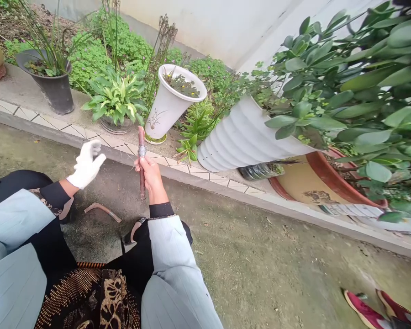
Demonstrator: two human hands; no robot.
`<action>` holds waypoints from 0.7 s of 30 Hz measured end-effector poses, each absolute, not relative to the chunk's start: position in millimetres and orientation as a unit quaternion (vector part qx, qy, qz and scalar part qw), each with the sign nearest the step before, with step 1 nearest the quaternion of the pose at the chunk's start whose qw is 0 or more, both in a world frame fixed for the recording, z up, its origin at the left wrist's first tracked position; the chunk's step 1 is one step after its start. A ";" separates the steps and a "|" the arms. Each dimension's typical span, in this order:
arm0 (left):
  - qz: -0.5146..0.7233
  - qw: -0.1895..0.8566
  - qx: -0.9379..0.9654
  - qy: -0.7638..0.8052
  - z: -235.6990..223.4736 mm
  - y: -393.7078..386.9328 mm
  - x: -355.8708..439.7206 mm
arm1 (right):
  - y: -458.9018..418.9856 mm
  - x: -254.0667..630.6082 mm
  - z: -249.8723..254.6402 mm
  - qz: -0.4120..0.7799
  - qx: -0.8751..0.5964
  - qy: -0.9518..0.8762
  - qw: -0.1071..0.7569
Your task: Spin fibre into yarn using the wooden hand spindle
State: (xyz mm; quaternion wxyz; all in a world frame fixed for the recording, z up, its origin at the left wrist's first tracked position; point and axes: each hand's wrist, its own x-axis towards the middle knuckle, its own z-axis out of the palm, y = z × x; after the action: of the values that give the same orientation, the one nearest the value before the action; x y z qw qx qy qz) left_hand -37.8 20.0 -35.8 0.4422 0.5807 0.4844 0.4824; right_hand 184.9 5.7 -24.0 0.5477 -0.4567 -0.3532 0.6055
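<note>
My right hand (151, 177), bare, is closed around a reddish-brown stick (141, 183) held nearly upright. Silvery wire (142, 150) is wound around the stick just above my thumb, and thin loose ends seem to stick out to the left. To the left of it, my left hand (87, 165) wears a white glove. Its thumb and fingers are apart, with nothing visible between them. On the ground between my feet lies a curved brown piece (102, 211) resembling a bent stick.
A low tiled ledge (198, 171) runs across ahead, bearing a dark pot (56, 89), a white pot (167, 107), a ribbed white planter (239, 139) and a large tan pot (301, 178). Broad-leaved branches overhang at right. Another person's red shoes (361, 308) stand at lower right.
</note>
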 end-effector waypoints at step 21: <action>-0.111 0.298 0.908 0.273 -8.6 34.0 -4.4 | -14.2 241.5 -24.3 0.483 -0.643 -0.522 0.283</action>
State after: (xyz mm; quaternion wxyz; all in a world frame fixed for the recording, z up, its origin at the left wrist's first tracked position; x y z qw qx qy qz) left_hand -4.4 34.0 -8.6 0.2983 0.9078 0.2731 -0.1108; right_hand 241.5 -14.2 -24.3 0.2830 -0.6434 -0.5224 0.4827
